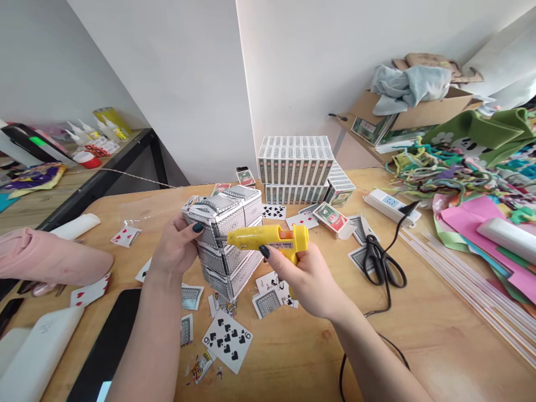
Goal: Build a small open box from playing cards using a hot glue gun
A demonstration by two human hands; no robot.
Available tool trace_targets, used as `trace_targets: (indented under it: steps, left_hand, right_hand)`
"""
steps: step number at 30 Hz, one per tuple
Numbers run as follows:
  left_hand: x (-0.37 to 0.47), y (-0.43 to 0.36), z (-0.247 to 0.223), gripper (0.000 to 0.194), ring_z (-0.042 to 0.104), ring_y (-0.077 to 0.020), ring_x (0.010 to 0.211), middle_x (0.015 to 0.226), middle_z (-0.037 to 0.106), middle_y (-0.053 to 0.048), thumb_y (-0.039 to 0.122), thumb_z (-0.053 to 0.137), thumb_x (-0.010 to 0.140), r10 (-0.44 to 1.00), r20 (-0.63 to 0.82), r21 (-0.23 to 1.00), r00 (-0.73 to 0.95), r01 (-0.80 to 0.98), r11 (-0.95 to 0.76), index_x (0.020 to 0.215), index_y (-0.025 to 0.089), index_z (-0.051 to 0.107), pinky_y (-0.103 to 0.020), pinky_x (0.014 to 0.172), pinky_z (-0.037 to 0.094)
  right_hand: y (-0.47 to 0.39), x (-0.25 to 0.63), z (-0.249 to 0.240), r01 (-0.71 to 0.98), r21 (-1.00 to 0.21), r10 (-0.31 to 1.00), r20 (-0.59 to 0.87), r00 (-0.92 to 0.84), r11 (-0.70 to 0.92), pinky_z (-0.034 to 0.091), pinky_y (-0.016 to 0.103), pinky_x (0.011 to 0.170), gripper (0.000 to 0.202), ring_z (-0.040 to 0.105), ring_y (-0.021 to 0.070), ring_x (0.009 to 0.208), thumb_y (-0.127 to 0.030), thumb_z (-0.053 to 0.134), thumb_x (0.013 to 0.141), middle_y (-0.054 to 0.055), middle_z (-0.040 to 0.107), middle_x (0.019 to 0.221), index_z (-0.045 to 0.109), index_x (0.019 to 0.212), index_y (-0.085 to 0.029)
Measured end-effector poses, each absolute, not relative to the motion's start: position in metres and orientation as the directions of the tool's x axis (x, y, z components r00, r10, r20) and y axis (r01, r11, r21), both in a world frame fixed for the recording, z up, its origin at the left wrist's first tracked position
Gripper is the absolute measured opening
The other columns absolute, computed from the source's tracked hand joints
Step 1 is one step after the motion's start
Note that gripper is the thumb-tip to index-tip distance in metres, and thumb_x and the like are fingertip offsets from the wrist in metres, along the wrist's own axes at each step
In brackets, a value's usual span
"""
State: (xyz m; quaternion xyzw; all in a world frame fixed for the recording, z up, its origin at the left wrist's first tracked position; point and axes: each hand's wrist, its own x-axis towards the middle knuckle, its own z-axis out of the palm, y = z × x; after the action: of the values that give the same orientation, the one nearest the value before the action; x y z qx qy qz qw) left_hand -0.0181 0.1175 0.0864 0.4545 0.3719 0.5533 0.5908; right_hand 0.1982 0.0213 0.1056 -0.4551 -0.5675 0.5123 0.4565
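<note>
Yellow glue gun (270, 237) gripped in my right hand (307, 276), left hand (178, 245) clasping layered card block (235, 261); loose cards (228, 340) remain toward tabletop's (318, 357) near edge.

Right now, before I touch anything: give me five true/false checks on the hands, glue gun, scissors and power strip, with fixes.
1. The right hand holds the yellow glue gun. True.
2. The left hand holds nothing. False: the left hand grips the card block at its left side.
3. The glue gun's nozzle points toward the card block. True.
4. The scissors lie between the two hands. False: the scissors lie to the right of the right hand.
5. The power strip is black. False: the power strip is white.
</note>
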Motion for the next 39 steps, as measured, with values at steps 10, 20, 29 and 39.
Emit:
trace_targets:
  steps: [10,20,29,39]
  left_hand:
    - [-0.014,0.117,0.087,0.037,0.065,-0.0329,0.107,0.080,0.076,-0.002,0.036,0.089,0.050,0.993,0.055,0.948,0.106,-0.319,-0.018,0.081,0.022,0.074,-0.036,0.084,0.058]
    - [-0.014,0.117,0.086,0.034,0.068,-0.0285,0.099,0.080,0.076,-0.002,0.035,0.088,0.054,0.989,0.098,0.945,0.113,-0.321,-0.057,0.081,0.021,0.075,-0.032,0.083,0.057]
    - [-0.024,0.123,0.086,0.044,0.069,-0.0177,0.067,0.074,0.075,-0.004,0.028,0.092,0.041,0.990,0.077,0.950,0.114,-0.309,-0.038,0.079,0.016,0.074,-0.021,0.060,0.055]
    - [-0.026,0.111,0.102,0.042,0.068,-0.0206,0.083,0.094,0.075,-0.006,0.014,0.084,0.057,0.952,0.130,0.981,0.278,-0.178,-0.082,0.096,0.016,0.069,-0.026,0.071,0.055]
  right_hand:
    - [0.022,0.204,0.109,0.068,-0.996,0.981,0.041,-0.188,0.055,0.028,0.025,0.051,0.029,0.028,0.0103,0.058,-0.039,0.047,0.092,-0.004,0.033,0.067,0.047,0.069,-0.020]
    - [0.026,0.207,0.108,0.039,-0.999,0.979,0.020,-0.202,0.028,0.029,0.024,0.049,0.028,0.030,0.0095,0.055,-0.044,0.050,0.090,-0.005,0.035,0.063,0.053,0.076,-0.020]
    - [0.031,0.212,0.102,-0.121,-0.987,0.987,-0.091,-0.132,-0.108,0.030,0.026,0.050,0.045,0.039,0.0099,0.050,-0.059,0.053,0.084,-0.003,0.047,0.053,0.058,0.064,-0.019]
    - [0.039,0.214,0.095,-0.397,-0.916,0.991,-0.107,0.086,-0.064,0.035,0.026,0.054,0.038,0.051,0.0142,0.061,-0.055,0.058,0.083,0.002,0.061,0.062,0.063,0.070,-0.020]
